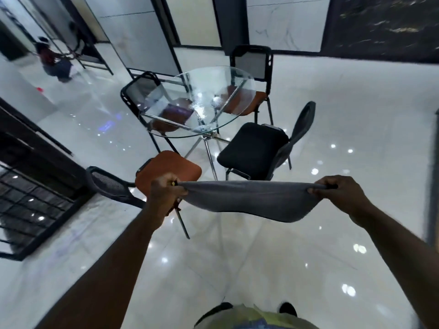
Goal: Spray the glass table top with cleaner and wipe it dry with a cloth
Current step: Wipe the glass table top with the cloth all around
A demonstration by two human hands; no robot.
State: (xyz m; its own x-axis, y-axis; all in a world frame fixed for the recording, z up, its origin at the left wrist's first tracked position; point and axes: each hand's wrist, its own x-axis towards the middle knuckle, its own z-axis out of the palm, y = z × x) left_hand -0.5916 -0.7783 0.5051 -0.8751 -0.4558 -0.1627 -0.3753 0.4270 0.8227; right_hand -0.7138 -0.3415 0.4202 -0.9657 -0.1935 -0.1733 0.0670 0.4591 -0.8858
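- The left hand (166, 191) and right hand (337, 191) each pinch one end of the grey cloth (249, 198), stretched crosswise between them.
- The round glass desk (166, 131) stands ahead, slightly left, well apart from both hands.
- Judging by position, the left hand is marginally nearer.

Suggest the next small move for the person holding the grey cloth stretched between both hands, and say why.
Probably step forward to the round glass table top. The left hand and right hand hold the grey cloth taut in the air, well short of the glass, which looks wet with droplets; wiping cannot start from here.
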